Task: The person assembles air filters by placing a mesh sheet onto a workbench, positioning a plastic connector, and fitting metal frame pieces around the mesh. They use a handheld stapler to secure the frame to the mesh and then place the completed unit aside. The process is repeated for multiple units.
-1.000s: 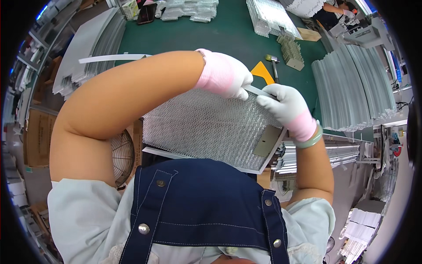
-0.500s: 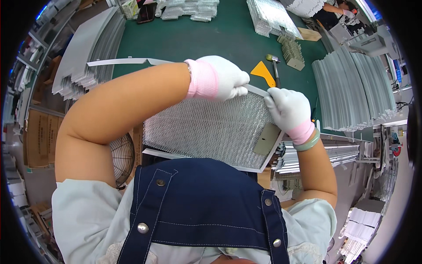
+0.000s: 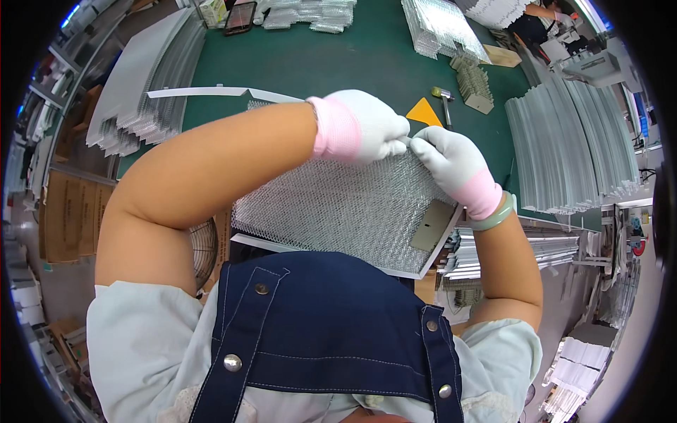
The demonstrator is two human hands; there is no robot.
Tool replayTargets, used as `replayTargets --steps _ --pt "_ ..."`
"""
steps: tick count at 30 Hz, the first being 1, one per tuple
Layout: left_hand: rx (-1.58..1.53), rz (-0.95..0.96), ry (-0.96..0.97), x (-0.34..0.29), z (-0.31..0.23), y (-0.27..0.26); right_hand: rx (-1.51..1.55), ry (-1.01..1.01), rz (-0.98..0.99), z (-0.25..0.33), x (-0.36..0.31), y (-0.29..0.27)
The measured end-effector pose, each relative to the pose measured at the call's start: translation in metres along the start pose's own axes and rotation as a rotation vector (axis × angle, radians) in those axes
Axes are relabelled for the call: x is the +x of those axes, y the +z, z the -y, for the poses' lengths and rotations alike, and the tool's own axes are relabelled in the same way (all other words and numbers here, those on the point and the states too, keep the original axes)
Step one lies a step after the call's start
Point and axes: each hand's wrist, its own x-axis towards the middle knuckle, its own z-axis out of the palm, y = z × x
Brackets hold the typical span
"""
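A silver metal mesh panel (image 3: 338,204) lies in front of me, with pale metal edging along its near and right sides. A flat grey rectangular plate (image 3: 432,225) sits at its right end. Along the far side runs a thin white metal strip (image 3: 204,92), its left end sticking out past my forearm. My left hand (image 3: 368,128), in a white glove with a pink cuff, is closed on the strip at the panel's far edge. My right hand (image 3: 451,161), gloved alike, pinches the strip close beside it. The fingertips hide most of the strip there.
Beyond my hands lie an orange scraper (image 3: 424,113) and a hammer (image 3: 444,104) on the green table (image 3: 338,67). Stacked metal sheets (image 3: 141,84) stand left, pale strips (image 3: 571,148) right. A phone (image 3: 240,17) and mesh pieces (image 3: 441,28) lie farther back. Another person (image 3: 539,28) is at far right.
My right hand has moved left along the strip, up to my left hand. The bit of strip that showed between them is now mostly covered. The whole view has shifted slightly.
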Motion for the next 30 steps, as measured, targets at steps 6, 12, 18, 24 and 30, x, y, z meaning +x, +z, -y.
replayTargets --steps 6,12,18,24,30 --pt "0.055 -0.009 -0.079 -0.027 0.032 -0.011 -0.163 -0.052 -0.084 -0.014 -0.014 -0.002" --pt "0.178 -0.049 -0.039 -0.021 0.016 -0.005 -0.229 -0.111 -0.003 0.011 0.014 0.022" --pt "0.113 -0.06 -0.054 -0.051 0.047 -0.019 -0.251 -0.147 -0.092 0.016 0.014 0.027" --pt "0.07 0.009 -0.154 -0.064 0.048 -0.01 -0.115 -0.029 0.173 0.02 0.026 0.023" --pt "-0.192 0.14 -0.27 -0.063 0.052 -0.024 0.327 0.07 0.435 0.025 0.065 0.025"
